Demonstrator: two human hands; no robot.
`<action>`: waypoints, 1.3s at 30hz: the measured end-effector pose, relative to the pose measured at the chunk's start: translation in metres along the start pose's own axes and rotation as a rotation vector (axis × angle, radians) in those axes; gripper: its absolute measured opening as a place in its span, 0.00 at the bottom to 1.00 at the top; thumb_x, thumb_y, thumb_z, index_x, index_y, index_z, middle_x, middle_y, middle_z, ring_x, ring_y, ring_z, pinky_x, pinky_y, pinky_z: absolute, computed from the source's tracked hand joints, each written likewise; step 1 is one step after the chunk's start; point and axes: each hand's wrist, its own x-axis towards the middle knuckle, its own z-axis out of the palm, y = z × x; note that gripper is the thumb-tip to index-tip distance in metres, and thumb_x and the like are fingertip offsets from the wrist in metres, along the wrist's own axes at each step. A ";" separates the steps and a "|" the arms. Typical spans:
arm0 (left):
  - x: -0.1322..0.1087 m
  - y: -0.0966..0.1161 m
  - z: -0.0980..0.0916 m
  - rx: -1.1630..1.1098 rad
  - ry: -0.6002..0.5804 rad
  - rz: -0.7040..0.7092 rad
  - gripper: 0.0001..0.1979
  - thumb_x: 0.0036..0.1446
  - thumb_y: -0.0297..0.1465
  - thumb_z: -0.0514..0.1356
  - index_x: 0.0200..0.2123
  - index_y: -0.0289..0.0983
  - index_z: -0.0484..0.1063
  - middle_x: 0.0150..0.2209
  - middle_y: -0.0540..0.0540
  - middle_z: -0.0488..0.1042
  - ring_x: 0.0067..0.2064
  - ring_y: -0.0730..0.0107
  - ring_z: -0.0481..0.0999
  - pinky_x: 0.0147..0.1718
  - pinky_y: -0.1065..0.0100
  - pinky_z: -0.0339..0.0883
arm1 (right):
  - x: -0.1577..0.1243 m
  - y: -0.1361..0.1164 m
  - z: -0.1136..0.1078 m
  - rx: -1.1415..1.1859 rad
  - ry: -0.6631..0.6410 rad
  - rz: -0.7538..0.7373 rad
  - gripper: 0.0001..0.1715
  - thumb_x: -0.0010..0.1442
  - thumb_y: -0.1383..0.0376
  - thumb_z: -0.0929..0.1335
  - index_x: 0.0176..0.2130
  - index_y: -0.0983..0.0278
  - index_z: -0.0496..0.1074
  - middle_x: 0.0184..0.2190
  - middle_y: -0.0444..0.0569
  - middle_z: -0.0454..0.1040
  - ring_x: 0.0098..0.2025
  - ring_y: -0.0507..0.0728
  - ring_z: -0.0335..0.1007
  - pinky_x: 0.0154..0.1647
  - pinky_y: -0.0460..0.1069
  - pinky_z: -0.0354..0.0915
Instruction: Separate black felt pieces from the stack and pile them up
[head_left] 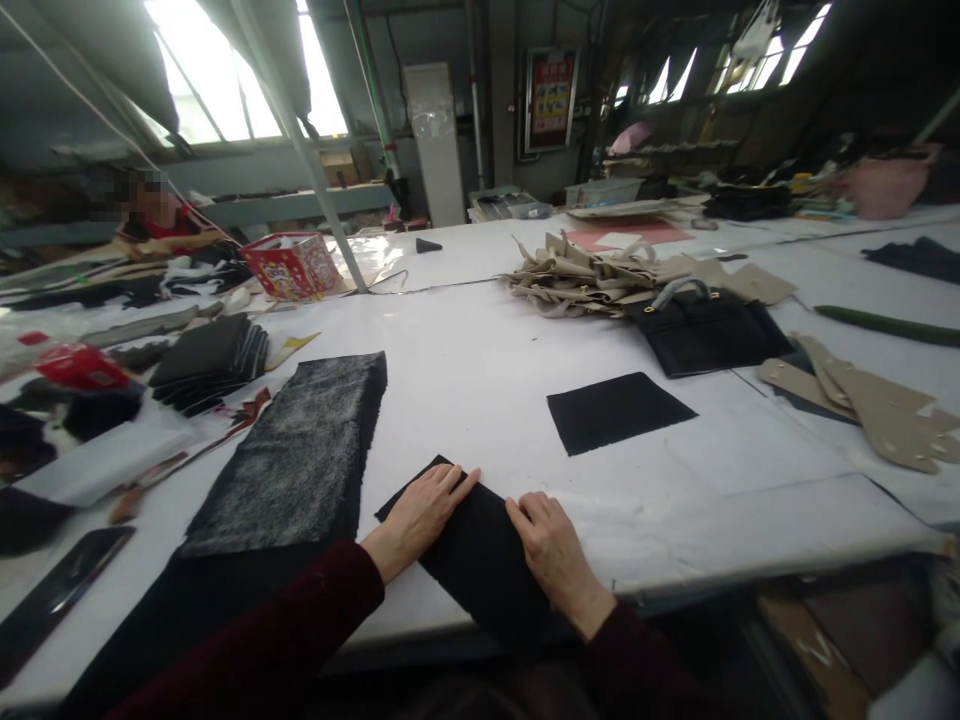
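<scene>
A black fabric piece [480, 565] lies in front of me, its lower end reaching over the table's near edge. My left hand [420, 512] rests on its upper left part, fingers stretched out over the cloth. At the right edge, my right hand [551, 548] has its fingers curled and pinches the piece there. To the left lies a stack of dark fabric [292, 450] with a fuzzy grey upper face. A second black fabric piece [619, 410] is flat on the table, beyond my right hand.
A black bag [709, 330] lies beside a heap of beige strips [577, 275]. Beige cut pieces [870, 400] are at the right. On the left are folded dark pieces [210, 360], a phone [64, 590] and a red patterned box [291, 266]. Another person [169, 225] sits at far left.
</scene>
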 end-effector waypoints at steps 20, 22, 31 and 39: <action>0.004 0.016 -0.009 0.059 -0.004 0.110 0.33 0.60 0.18 0.49 0.66 0.42 0.53 0.52 0.41 0.68 0.54 0.59 0.67 0.58 0.56 0.58 | -0.025 0.015 -0.015 0.020 -0.046 -0.031 0.18 0.62 0.77 0.64 0.52 0.71 0.70 0.36 0.52 0.66 0.39 0.60 0.60 0.40 0.54 0.59; 0.006 0.017 -0.010 0.054 -0.008 0.138 0.30 0.60 0.18 0.49 0.65 0.39 0.54 0.54 0.41 0.67 0.56 0.59 0.66 0.60 0.56 0.55 | -0.027 0.017 -0.016 0.011 -0.051 -0.039 0.19 0.61 0.77 0.65 0.52 0.72 0.69 0.36 0.52 0.67 0.39 0.60 0.60 0.40 0.55 0.59; 0.010 0.033 -0.012 0.045 -0.063 0.148 0.34 0.63 0.20 0.49 0.69 0.45 0.45 0.47 0.43 0.68 0.49 0.60 0.69 0.51 0.61 0.64 | -0.034 0.020 -0.023 -0.016 -0.067 -0.044 0.19 0.62 0.77 0.64 0.53 0.73 0.69 0.36 0.53 0.67 0.39 0.60 0.60 0.39 0.55 0.60; 0.010 0.045 -0.010 0.138 -0.058 0.136 0.35 0.63 0.21 0.49 0.69 0.49 0.43 0.47 0.40 0.67 0.48 0.57 0.68 0.50 0.58 0.63 | -0.042 0.023 -0.028 0.000 -0.080 -0.031 0.20 0.62 0.77 0.63 0.53 0.73 0.68 0.37 0.53 0.67 0.39 0.60 0.60 0.39 0.55 0.59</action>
